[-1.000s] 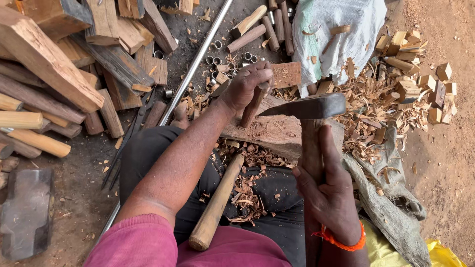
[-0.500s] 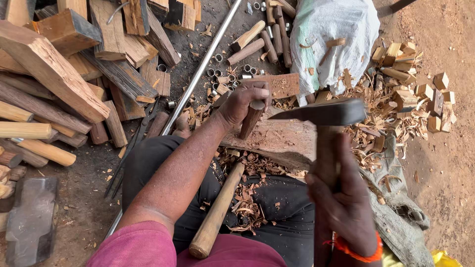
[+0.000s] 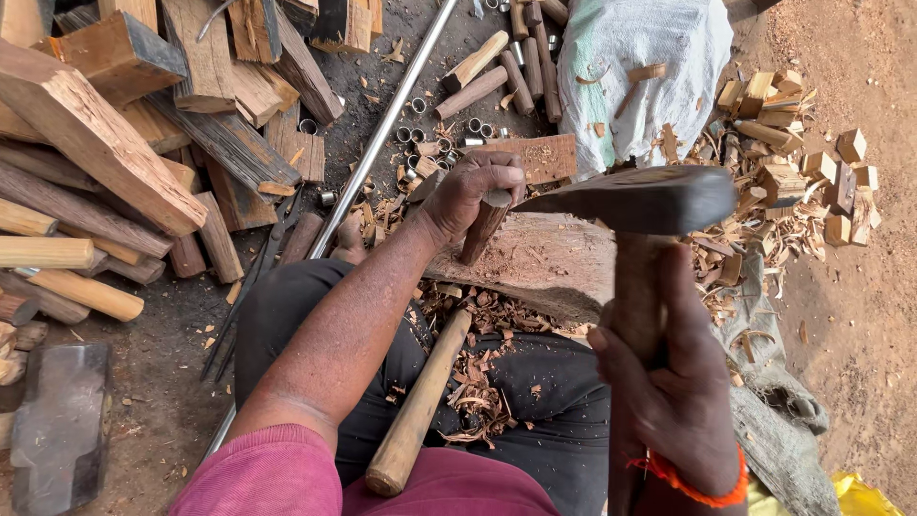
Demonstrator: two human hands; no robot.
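Left hand [image 3: 473,191] closed round short wooden peg [image 3: 480,234], upright on chopping block [image 3: 554,263] | right hand [image 3: 669,382] gripping raised adze [image 3: 640,201] | likely best: shallow, controlled cuts, fingers above the blade line.

Upper left of the frame: stacked split logs [image 3: 95,143] and rounded wooden handles [image 3: 57,253]. Lower left: a dark iron block [image 3: 59,430]. Centre top: a long metal pipe [image 3: 382,129] running diagonally, beside scattered metal rings [image 3: 415,105]. Upper right: a white sack [image 3: 650,67]; small wood blocks [image 3: 841,182] and shavings [image 3: 755,239] on the dirt ground.
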